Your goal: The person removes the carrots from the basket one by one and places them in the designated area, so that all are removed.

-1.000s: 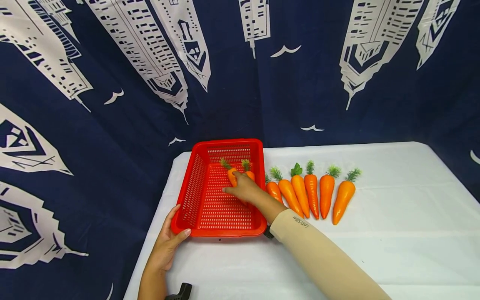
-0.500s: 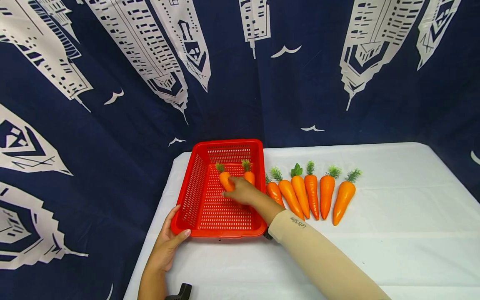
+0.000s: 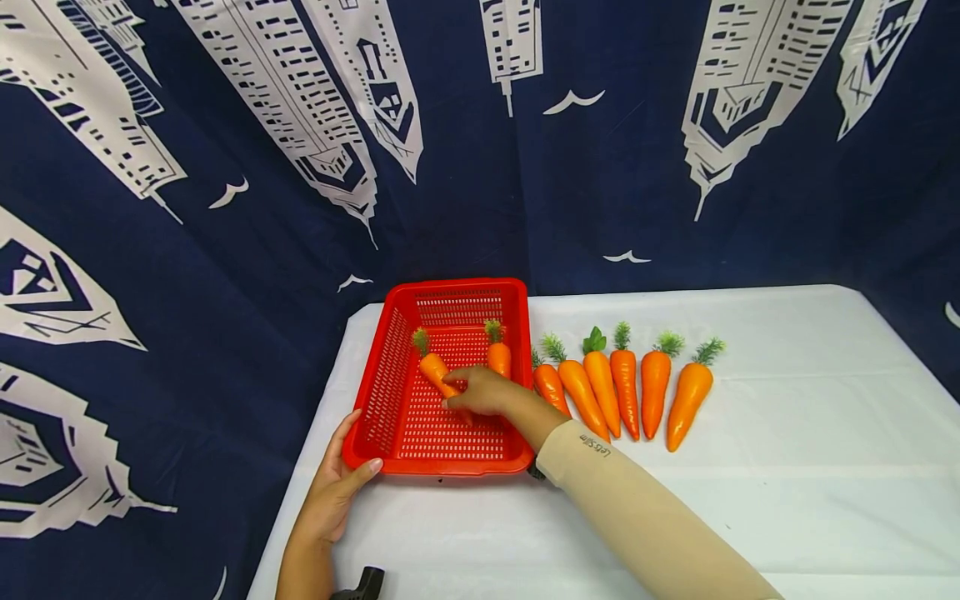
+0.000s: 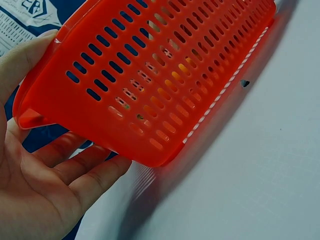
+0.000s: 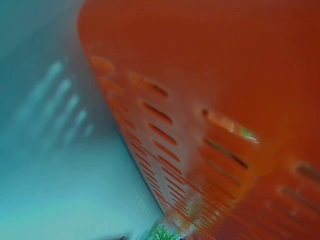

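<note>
A red slotted plastic basket (image 3: 442,468) stands at the left of the table. My left hand (image 3: 333,492) grips its near left corner, thumb over the rim; in the left wrist view the fingers (image 4: 95,180) lie under and against the outside wall. Reaching inside, my right hand (image 3: 480,390) pinches the lower part of an orange carrot (image 3: 433,367) that slants on the basket floor, leafy top away from me. To its right lies a second carrot (image 3: 498,358), its lower part hidden by the hand. The right wrist view shows only the basket's outer wall (image 5: 240,60).
Several carrots (image 3: 654,392) lie in a row on the white table (image 3: 810,417), right of the basket, tops toward the back. The leftmost carrot (image 3: 551,387) is close beside the basket wall. Behind hangs a dark blue patterned cloth (image 3: 465,217).
My right hand has moved the carrot left and nearer inside the basket, away from the second carrot, and its hold is now lower on it. The left hand stays on the corner.
</note>
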Available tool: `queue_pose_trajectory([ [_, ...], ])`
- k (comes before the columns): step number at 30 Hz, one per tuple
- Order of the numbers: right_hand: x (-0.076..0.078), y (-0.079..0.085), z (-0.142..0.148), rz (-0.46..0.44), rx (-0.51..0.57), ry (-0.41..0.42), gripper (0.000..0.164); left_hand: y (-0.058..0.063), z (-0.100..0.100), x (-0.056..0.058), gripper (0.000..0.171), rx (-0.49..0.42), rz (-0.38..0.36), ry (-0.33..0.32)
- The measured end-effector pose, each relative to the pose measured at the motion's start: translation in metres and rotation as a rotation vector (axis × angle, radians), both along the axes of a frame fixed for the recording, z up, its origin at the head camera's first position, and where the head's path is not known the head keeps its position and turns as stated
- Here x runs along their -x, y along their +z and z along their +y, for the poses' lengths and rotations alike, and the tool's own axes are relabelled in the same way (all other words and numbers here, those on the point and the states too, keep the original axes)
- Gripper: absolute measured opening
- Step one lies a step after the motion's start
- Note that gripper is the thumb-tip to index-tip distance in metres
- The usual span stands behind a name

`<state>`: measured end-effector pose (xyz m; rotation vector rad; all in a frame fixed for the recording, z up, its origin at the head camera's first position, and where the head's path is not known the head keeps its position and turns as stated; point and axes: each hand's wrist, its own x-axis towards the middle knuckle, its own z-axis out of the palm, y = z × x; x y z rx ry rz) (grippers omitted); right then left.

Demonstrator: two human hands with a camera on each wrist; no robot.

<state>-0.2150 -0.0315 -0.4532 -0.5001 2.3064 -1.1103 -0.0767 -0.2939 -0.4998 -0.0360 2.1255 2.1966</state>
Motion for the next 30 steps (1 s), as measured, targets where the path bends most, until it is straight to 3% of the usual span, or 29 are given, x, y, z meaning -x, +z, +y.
queue_pose_trajectory([
  [14,-0.0050,-0.0019,-0.0014,0.083,-0.145,0.212,0.039,0.0000,0.0010,-0.0004,0.086,0.006,-0.011,0.005],
  [23,-0.0049,-0.0016,-0.0023,0.050,-0.103,0.222,0.039,0.0010,0.0010,-0.0004,0.087,0.000,-0.005,0.000],
  [30,-0.0070,-0.0013,-0.0033,0.096,-0.145,0.268,0.041,0.0025,0.0012,-0.0005,0.087,0.001,-0.007,0.001],
])
